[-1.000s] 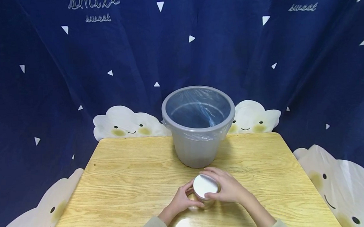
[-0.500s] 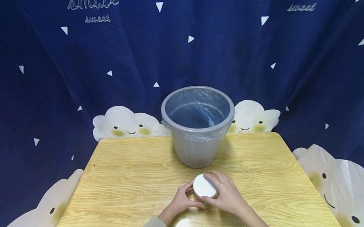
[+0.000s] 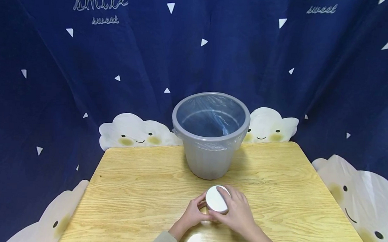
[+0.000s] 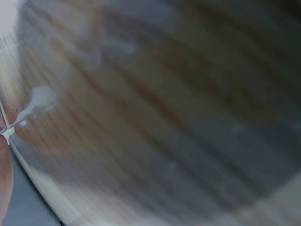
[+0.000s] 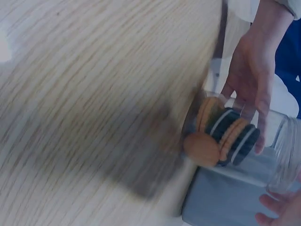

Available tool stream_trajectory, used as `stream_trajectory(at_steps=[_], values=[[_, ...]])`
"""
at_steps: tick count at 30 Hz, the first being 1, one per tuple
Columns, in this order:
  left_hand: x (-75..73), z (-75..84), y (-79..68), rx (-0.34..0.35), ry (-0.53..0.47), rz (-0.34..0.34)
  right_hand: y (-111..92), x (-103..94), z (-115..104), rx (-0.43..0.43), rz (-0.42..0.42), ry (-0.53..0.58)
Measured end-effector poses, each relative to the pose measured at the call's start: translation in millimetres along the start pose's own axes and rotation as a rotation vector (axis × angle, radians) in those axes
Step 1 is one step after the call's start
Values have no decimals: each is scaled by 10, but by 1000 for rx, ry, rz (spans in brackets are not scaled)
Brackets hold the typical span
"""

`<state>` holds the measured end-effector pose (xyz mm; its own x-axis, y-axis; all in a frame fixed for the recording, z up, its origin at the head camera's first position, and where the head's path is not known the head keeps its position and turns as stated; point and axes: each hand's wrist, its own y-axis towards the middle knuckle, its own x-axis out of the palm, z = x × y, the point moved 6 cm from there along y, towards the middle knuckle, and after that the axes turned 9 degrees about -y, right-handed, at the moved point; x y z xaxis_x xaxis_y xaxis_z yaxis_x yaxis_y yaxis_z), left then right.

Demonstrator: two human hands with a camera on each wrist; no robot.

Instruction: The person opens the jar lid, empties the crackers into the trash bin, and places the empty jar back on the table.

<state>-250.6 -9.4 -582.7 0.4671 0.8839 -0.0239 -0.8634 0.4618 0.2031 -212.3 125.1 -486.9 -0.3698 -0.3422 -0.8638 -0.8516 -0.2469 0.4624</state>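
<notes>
Jar (image 5: pixel 264 162), cookies (image 5: pixel 225 134) inside, is stood on counter (image 3: pixel 140 179) just in front of bin (image 3: pixel 208 159), gripped by left hand (image 3: pixel 192 212). Lid (image 3: pixel 215 200) is seated on top, rim held by right hand (image 3: pixel 239 211). Twisting judged as current step; opening or closing, so what's left, can't be told.

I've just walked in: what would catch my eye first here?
Probably the big grey bin, lined with clear plastic, standing on the wooden table before a dark blue curtain. Nearer, the left hand grips a clear jar while the right hand holds its white lid. Inside the jar, the right wrist view shows orange and dark cookies.
</notes>
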Motion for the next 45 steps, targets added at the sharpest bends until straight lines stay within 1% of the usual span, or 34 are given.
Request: stream_trajectory(at_steps=[3, 6, 10, 16, 21, 29, 31, 34, 37, 39, 45], values=[[5, 116, -12, 17, -4, -3, 3, 29, -20, 16, 24, -24], [12, 217, -23, 3, -8, -8, 9, 47, -30, 27, 44, -30], [17, 255, -24, -23, -10, -7, 12, 54, -28, 30, 60, -27], [17, 255, -21, -26, -26, -4, 19, 51, -23, 12, 77, 1], [15, 250, -18, -25, -13, -2, 18, 47, -6, -20, 75, 24], [16, 224, -15, -15, -29, -1, 33, 34, 30, -90, 43, 41], [14, 165, -12, -20, -34, -8, 45, 31, 41, -108, 29, 50], [14, 148, -11, -37, -39, -18, 68, 21, 55, -127, 4, 69], [21, 165, -10, -38, -56, -26, 91, 21, 70, -144, -24, 87], [29, 217, -16, -37, -67, -30, 104, 20, 79, -158, -44, 107], [36, 241, -23, -28, -74, -33, 144, 31, 130, -193, -115, 180]])
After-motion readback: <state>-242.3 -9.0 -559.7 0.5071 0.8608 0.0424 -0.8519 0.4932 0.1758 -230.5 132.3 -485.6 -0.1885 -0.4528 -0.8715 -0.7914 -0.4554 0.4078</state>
